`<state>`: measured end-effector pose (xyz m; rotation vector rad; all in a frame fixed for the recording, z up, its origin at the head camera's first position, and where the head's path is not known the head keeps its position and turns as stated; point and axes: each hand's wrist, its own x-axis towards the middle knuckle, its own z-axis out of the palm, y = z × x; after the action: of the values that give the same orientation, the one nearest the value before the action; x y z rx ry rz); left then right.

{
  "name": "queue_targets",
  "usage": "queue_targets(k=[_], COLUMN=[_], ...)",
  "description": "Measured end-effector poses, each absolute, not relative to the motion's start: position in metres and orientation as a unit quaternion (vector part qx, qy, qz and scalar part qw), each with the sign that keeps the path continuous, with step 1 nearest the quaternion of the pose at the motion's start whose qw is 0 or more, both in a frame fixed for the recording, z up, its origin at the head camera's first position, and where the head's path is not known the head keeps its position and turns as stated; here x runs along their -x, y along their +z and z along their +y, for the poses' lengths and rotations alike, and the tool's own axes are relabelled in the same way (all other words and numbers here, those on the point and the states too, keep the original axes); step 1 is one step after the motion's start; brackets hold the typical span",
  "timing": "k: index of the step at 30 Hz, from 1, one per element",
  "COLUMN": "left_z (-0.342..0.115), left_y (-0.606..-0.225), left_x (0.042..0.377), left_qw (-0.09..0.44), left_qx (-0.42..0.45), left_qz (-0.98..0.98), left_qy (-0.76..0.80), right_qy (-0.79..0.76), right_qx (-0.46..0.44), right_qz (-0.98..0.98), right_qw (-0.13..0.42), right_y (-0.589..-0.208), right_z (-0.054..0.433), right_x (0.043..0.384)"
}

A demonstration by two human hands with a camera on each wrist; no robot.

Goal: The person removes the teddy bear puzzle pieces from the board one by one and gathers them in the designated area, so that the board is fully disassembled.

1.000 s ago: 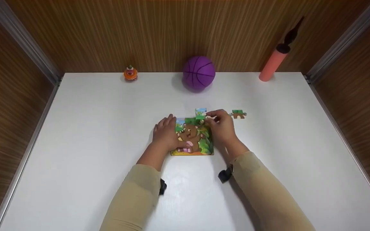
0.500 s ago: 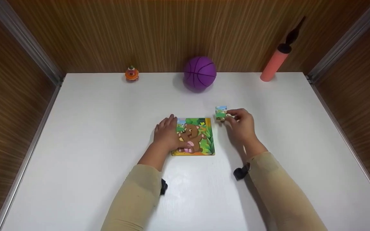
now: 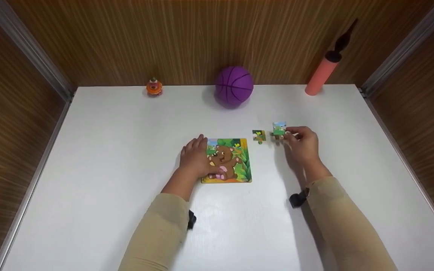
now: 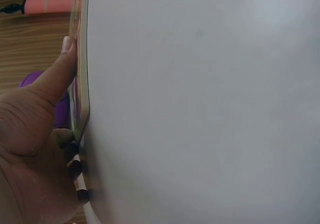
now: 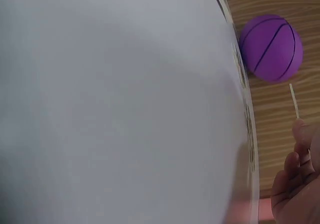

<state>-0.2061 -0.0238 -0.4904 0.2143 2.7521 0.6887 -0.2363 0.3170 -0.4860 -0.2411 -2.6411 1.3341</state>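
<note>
My left hand (image 3: 196, 156) lies over the left side of a square bear puzzle (image 3: 226, 160), its thumb across the picture. In the left wrist view the thumb (image 4: 57, 76) presses on the puzzle's face. Between the thumb and fingers of my right hand (image 3: 303, 145) is a jigsaw piece (image 3: 279, 127) with blue sky and green on it. Edge-on in the right wrist view, the held piece (image 5: 294, 101) is a thin pale strip. It partly covers a brown-and-green piece (image 3: 276, 136) lying on the table. Left of that lies a loose piece with a yellow bird (image 3: 259, 136).
A purple ball (image 3: 234, 86) stands at the back of the white table (image 3: 126, 150). A small orange toy (image 3: 154, 87) is at the back left. A salmon hand pump (image 3: 320, 75) with a black top leans against the wood-grain wall at the back right.
My right hand has carried the held piece rightward, from above the puzzle's upper right to over the brown-and-green piece. The bird piece has come into view. My left hand stays on the puzzle.
</note>
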Motion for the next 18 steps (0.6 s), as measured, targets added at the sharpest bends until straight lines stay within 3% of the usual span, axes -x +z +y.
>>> queue_targets(k=[18], left_z=[-0.023], left_y=[-0.486], left_x=[0.204], left_qw=[0.148], left_qx=[-0.064], left_qz=[0.953], left_qy=[0.256], right_qy=[0.426], right_qx=[0.142], right_qz=[-0.892], right_qw=[0.059], right_y=[-0.488], right_z=[0.367], right_x=[0.247])
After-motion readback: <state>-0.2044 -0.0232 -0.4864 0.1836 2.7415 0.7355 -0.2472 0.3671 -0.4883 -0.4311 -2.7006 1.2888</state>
